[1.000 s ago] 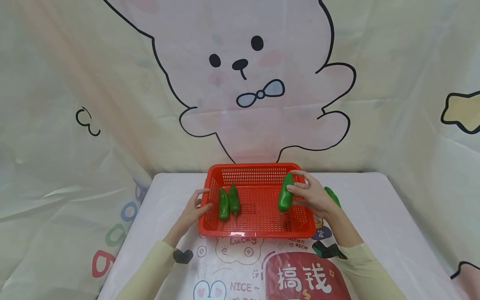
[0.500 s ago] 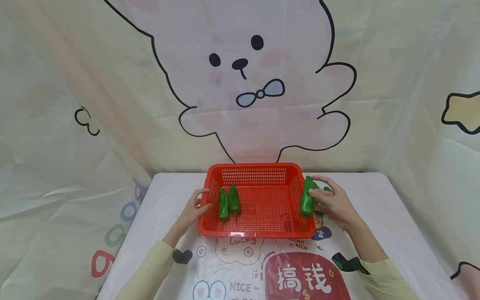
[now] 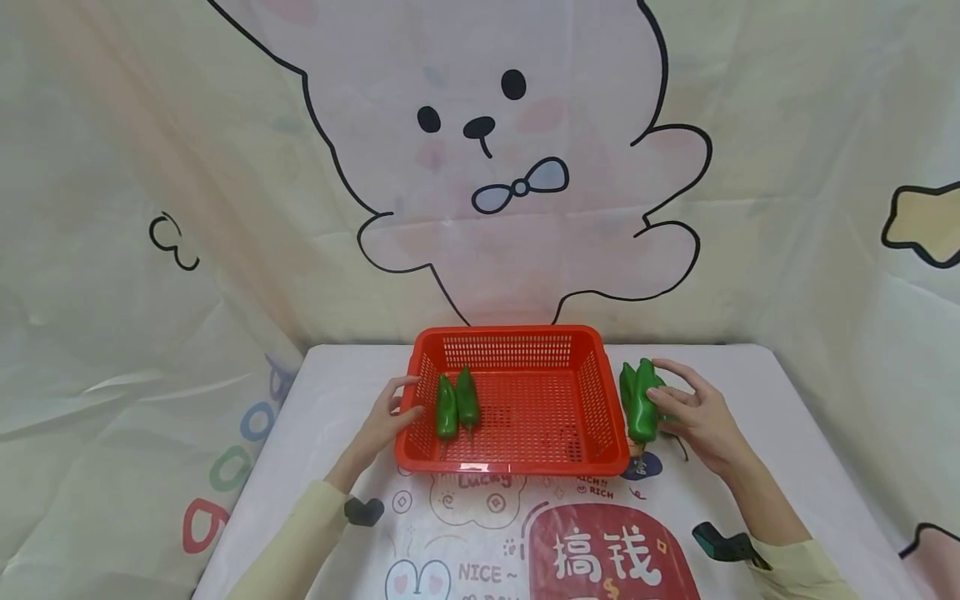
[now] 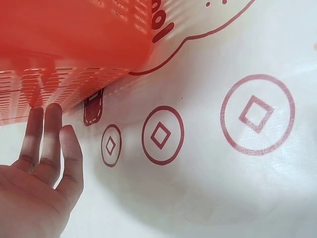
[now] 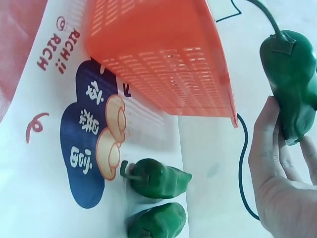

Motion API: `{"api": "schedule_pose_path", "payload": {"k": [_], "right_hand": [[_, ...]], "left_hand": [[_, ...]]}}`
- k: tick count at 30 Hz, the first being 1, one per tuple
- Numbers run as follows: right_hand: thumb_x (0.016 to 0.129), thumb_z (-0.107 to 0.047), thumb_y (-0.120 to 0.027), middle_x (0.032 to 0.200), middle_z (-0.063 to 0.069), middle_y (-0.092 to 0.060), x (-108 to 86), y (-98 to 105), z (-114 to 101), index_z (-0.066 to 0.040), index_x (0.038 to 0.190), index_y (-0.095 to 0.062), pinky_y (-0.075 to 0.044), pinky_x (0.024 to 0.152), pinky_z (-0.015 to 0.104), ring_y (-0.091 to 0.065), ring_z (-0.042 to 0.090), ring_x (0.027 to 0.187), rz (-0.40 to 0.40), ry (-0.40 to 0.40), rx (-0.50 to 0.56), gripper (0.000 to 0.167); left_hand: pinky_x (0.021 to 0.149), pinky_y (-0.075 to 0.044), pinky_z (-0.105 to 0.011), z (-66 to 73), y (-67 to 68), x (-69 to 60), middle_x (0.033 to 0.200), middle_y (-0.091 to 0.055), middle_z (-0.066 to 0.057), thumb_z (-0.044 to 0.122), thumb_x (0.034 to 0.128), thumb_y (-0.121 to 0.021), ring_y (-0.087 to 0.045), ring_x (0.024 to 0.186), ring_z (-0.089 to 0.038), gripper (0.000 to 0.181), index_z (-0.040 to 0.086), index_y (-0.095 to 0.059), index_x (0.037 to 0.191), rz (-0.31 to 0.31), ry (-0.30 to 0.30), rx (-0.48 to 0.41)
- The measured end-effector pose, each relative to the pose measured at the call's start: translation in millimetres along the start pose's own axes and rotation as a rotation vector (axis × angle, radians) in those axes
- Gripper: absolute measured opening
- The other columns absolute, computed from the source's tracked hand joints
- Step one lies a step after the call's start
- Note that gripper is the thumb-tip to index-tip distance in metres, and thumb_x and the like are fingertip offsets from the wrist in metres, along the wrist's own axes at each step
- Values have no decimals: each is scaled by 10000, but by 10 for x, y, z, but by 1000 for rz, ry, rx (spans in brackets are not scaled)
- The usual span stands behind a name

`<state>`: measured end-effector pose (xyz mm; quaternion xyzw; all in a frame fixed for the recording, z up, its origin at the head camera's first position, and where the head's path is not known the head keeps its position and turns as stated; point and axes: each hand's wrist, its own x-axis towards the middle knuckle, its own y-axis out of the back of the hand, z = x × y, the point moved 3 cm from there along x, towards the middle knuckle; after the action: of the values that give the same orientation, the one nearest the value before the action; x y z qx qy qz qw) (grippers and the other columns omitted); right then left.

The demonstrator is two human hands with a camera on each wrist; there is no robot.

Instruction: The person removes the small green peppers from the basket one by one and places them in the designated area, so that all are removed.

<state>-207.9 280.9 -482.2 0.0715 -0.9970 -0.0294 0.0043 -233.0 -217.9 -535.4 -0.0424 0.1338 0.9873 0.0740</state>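
Note:
In the head view my right hand [image 3: 703,421] pinches a glossy green pepper [image 3: 642,404] between thumb and fingers, just outside the right wall of the red basket [image 3: 510,331]. The right wrist view shows this held pepper [image 5: 292,74] lifted clear of the table, its stem at the upper end. Below it, a green pepper [image 5: 158,179] and a second pepper [image 5: 158,221] lie side by side on the table, partly covered in the head view. My left hand [image 3: 384,421] touches the basket's left side; its fingers [image 4: 49,144] reach the outer wall fairly straight.
Inside the basket's left part lie a green pepper [image 3: 446,408] and another green pepper [image 3: 467,397]. A printed white cloth [image 3: 360,550] covers the table. Behind stands a backdrop with a bear drawing [image 3: 495,242]. A dark cord [image 5: 242,173] runs past the table's edge.
My right hand has carried the pepper from over the basket's right part, across its rim, to the outside on the right. My left hand and the basket have stayed in place.

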Motion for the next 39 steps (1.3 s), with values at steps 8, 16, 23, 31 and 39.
{"api": "schedule_pose_path", "payload": {"k": [8,16,23,31,39], "right_hand": [[1024,-72,-609,1128,-17,-705,-67,69,26,-123,1547,-360,-589,799,322,-700,160,985,-27,33,17,581],[1012,-43,-615,1141,-13,-693,-102,162,33,-138,1540,-381,-593,788,335,-703,150,993,-42,37,13,585],[1006,-84,-646,1130,-50,-685,-68,390,173,-142,1553,-385,-591,785,308,-693,110,994,-9,13,-77,609],[1003,-110,-660,1116,-102,-669,26,717,290,-149,1543,-409,-588,771,276,-681,65,981,16,-10,-150,597],[995,-160,-683,1190,4,-655,186,1032,403,-105,1544,-397,-583,775,268,-669,42,975,4,-51,-255,621]], "left_hand": [[855,-577,-469,-13,-1,5,1402,-518,-150,114,962,-701,-563,1211,-348,586,248,-435,1466,9,7,13],[860,-576,-468,-17,8,10,1421,-509,-138,142,961,-706,-549,1228,-338,585,267,-434,1464,19,24,21],[856,-577,-473,-31,8,22,1430,-505,-136,147,959,-710,-550,1228,-341,580,261,-440,1460,14,15,15],[842,-581,-482,-25,2,5,1420,-513,-143,128,952,-711,-560,1217,-348,591,243,-438,1464,13,5,-4],[853,-576,-488,-42,-11,25,1439,-498,-126,104,953,-701,-547,1233,-346,587,231,-438,1463,25,-1,8]]}}
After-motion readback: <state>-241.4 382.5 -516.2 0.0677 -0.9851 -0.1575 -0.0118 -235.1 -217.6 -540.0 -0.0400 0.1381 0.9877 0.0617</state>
